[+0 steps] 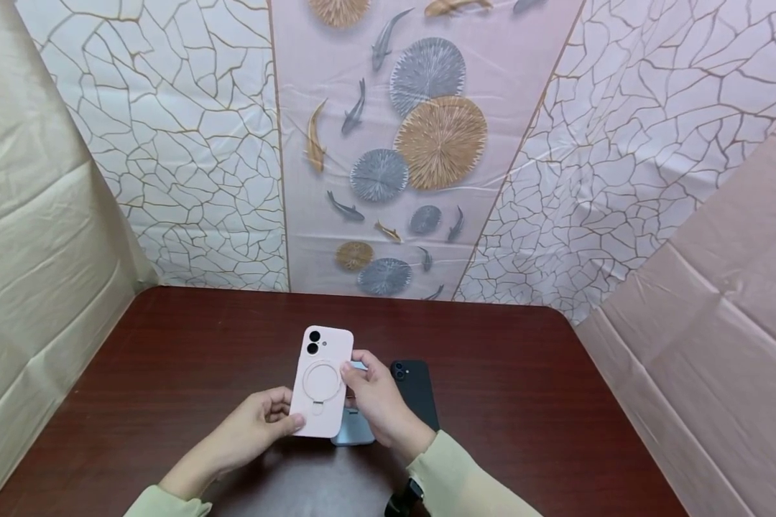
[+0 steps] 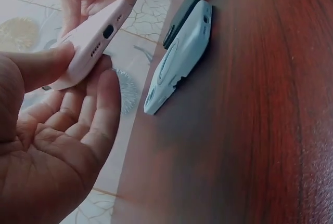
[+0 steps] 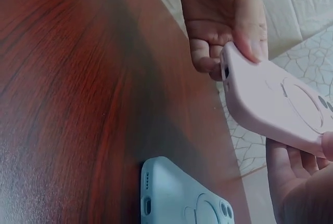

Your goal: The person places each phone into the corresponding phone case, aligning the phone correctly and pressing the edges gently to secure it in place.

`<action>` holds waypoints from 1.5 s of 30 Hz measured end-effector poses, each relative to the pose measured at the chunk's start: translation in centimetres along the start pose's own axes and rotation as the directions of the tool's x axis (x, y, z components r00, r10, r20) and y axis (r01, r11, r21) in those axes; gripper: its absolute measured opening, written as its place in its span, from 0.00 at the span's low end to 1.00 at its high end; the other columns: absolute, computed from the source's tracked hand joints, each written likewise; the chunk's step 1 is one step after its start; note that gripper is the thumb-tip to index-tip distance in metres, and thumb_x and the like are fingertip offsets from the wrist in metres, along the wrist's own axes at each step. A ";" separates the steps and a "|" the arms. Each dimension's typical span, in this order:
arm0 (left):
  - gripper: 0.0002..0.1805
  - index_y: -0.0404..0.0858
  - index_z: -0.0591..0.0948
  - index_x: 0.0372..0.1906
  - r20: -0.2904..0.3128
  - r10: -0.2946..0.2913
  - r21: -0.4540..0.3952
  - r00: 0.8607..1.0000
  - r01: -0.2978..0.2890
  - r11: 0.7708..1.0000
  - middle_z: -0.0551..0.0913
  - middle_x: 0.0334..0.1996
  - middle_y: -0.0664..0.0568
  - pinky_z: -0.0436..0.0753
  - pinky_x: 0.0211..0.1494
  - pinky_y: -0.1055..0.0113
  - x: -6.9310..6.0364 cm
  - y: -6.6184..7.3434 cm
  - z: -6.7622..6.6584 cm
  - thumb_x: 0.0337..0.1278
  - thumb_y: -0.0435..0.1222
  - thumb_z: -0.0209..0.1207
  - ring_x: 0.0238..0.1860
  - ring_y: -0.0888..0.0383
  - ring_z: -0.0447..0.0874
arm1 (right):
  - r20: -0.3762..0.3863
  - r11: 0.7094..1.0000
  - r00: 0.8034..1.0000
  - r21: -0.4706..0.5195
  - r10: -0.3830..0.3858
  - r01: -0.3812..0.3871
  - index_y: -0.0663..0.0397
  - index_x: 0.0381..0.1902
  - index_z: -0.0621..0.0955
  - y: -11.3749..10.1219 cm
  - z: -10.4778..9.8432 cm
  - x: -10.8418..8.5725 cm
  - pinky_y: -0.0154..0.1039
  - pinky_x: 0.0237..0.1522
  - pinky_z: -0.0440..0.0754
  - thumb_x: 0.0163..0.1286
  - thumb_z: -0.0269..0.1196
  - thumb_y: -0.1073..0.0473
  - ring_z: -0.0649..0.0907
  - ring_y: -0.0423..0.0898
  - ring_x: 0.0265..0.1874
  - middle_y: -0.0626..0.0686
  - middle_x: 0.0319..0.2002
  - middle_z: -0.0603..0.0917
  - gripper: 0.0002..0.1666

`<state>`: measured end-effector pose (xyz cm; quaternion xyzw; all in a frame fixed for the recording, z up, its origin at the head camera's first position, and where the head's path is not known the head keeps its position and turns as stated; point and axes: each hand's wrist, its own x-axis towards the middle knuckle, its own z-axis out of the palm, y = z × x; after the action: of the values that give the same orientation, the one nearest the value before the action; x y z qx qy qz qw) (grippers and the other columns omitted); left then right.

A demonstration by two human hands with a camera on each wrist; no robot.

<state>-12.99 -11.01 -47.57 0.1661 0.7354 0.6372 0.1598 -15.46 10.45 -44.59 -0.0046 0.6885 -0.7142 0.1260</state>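
A pale pink phone case with a ring on its back and two dark camera holes is held up off the table between both hands. My left hand pinches its lower left corner, thumb on the back face. At the opposite long edge, my right hand grips it with the thumb on the back. In the left wrist view the pink case's bottom edge shows a port opening. Behind and below it a light blue phone case lies on the table, partly hidden by the right hand.
A black phone case lies to the right of the blue one, partly behind the right hand. The dark red-brown wooden table meets patterned cloth walls at its back. A dark watch sits at the right sleeve.
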 end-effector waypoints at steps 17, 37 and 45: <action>0.18 0.24 0.72 0.57 -0.257 -0.101 -0.174 0.961 0.056 0.983 0.81 0.45 0.39 0.82 0.46 0.64 0.3 0.4 0.1 0.65 0.26 0.55 0.44 0.55 0.82 | 0.112 0.999 0.993 0.031 0.034 -0.037 0.58 0.60 0.71 1.0 0.7 -0.6 0.46 0.42 0.82 0.76 0.54 0.59 0.82 0.48 0.42 0.56 0.46 0.83 0.18; 0.18 0.25 0.70 0.59 -0.318 -0.144 -0.257 0.937 0.061 0.965 0.79 0.49 0.38 0.82 0.45 0.61 0.6 0.9 0.0 0.69 0.28 0.52 0.43 0.55 0.81 | 0.250 0.996 0.968 0.090 -0.002 -0.021 0.65 0.56 0.72 2.4 0.8 -0.9 0.48 0.44 0.83 0.77 0.49 0.66 0.83 0.49 0.43 0.60 0.45 0.83 0.14; 0.19 0.27 0.69 0.60 -0.323 -0.187 -0.286 0.928 0.093 0.954 0.79 0.50 0.40 0.82 0.45 0.63 0.4 0.6 -0.3 0.69 0.30 0.53 0.43 0.56 0.81 | 0.279 0.995 0.960 0.090 0.011 -0.037 0.65 0.56 0.72 2.4 0.9 -0.9 0.49 0.45 0.82 0.77 0.49 0.65 0.84 0.50 0.43 0.60 0.46 0.83 0.14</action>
<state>-13.43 -11.04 -46.89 -0.0248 0.6698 0.7362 0.0941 -14.05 9.71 -46.76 -0.0906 0.6295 -0.7366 0.2300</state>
